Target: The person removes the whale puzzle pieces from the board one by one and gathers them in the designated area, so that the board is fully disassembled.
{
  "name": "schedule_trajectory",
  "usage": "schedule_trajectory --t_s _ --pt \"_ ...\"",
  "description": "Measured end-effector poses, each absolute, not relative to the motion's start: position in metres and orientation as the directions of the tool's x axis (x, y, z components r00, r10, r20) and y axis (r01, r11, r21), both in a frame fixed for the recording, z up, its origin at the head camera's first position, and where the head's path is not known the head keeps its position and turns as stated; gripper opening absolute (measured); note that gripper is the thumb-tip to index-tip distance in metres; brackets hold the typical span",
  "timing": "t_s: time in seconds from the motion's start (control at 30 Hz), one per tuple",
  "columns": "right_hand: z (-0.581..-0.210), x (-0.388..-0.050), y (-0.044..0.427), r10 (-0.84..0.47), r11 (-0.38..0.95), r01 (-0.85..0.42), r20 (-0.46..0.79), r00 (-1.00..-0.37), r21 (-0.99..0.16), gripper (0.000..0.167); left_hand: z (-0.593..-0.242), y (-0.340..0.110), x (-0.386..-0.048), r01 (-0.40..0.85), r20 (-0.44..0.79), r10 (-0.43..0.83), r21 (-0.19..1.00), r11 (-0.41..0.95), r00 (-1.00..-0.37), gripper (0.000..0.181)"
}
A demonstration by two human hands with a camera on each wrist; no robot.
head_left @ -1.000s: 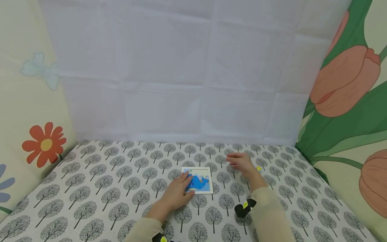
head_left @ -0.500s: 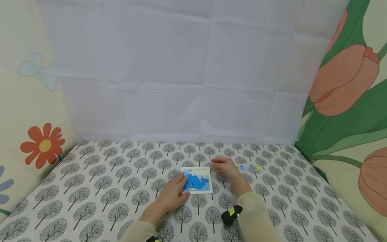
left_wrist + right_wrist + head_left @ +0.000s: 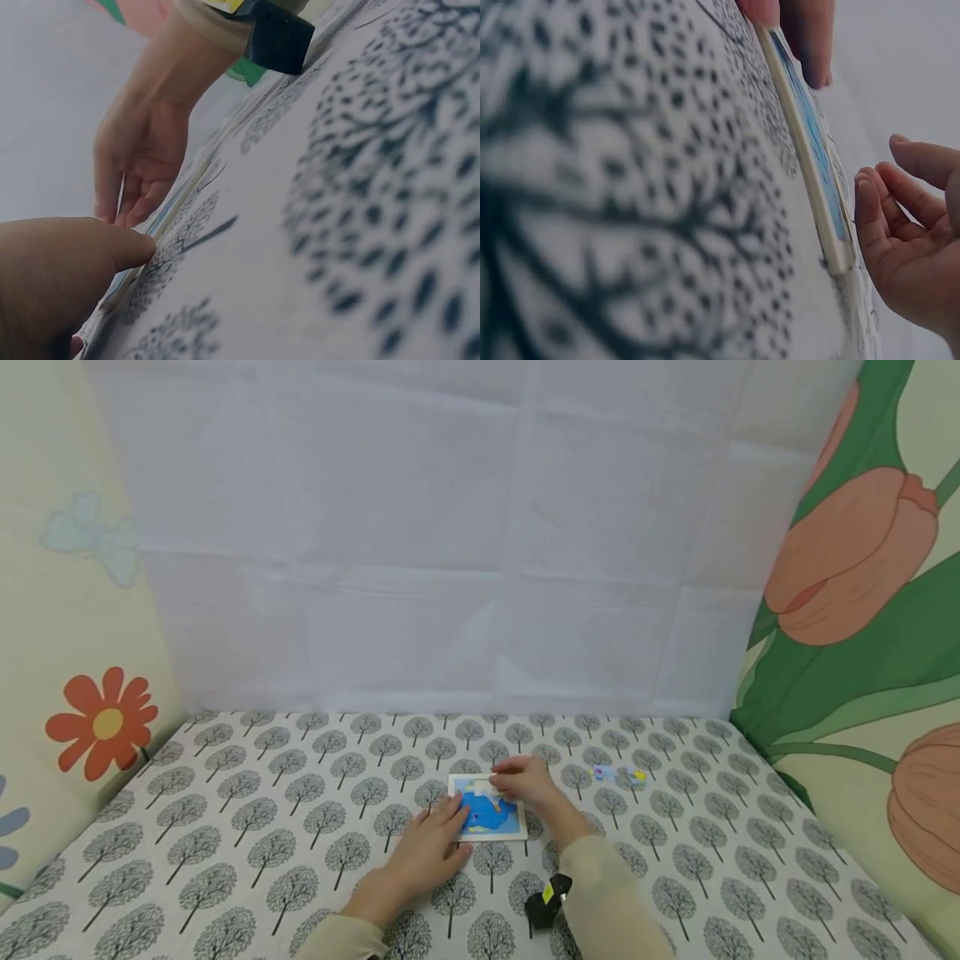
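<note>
A jigsaw puzzle in a white frame [image 3: 495, 837], with a blue whale [image 3: 487, 814] on it, lies flat on the patterned cloth. My left hand [image 3: 429, 850] rests on its left side, fingers extended and the thumb by the near edge. Over the top right of the puzzle is my right hand [image 3: 532, 787], fingertips drawn together. A thin pale edge like a puzzle piece [image 3: 121, 191] shows between its fingers in the left wrist view; most of it is hidden. The right wrist view shows the frame's side [image 3: 810, 172] with the right hand's curled fingers [image 3: 870, 206] beside it.
Two loose puzzle pieces lie right of the frame: a light blue one [image 3: 603, 773] and one with yellow [image 3: 638, 776]. The tree-print cloth [image 3: 300, 827] covers the table. A white sheet [image 3: 420, 543] hangs behind it, with flower-printed hangings at both sides.
My right hand has moved left from near the loose pieces to the puzzle's top right, uncovering those pieces. My left hand has stayed at the frame, shifting slightly leftward.
</note>
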State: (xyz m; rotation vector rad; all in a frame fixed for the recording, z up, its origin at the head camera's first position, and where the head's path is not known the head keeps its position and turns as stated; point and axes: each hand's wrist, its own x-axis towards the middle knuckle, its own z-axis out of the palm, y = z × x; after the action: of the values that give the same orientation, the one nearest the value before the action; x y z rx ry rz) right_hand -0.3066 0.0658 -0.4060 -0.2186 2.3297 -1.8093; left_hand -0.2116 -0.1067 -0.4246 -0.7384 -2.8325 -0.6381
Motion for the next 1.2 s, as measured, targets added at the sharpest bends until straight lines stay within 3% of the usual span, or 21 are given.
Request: schedule_trajectory --t_s 0.33,0.67,0.83,1.2 --pt "-0.412 -0.307 0.05 -0.218 0.31 0.005 -0.076 -0.973 -0.951 0.02 -0.422 -0.103 -0.206 0.534 0.222 0.486 0.341 0.773 -0.845 0.05" --pt "-0.415 -0.304 0.045 -0.236 0.481 -0.1 -0.019 -0.972 -0.871 0.017 -0.42 -0.105 -0.206 0.553 0.213 0.51 0.323 0.768 -0.833 0.049" --pt "-0.414 -0.304 0.044 -0.209 0.537 -0.084 -0.035 -0.977 -0.839 0.014 -0.42 -0.105 -0.206 0.551 0.197 0.515 0.328 0.767 -0.834 0.049" --pt "-0.412 -0.305 0.041 -0.208 0.544 -0.076 -0.046 -0.977 -0.836 0.013 -0.421 -0.106 -0.206 0.561 0.202 0.523 0.332 0.759 -0.828 0.048"
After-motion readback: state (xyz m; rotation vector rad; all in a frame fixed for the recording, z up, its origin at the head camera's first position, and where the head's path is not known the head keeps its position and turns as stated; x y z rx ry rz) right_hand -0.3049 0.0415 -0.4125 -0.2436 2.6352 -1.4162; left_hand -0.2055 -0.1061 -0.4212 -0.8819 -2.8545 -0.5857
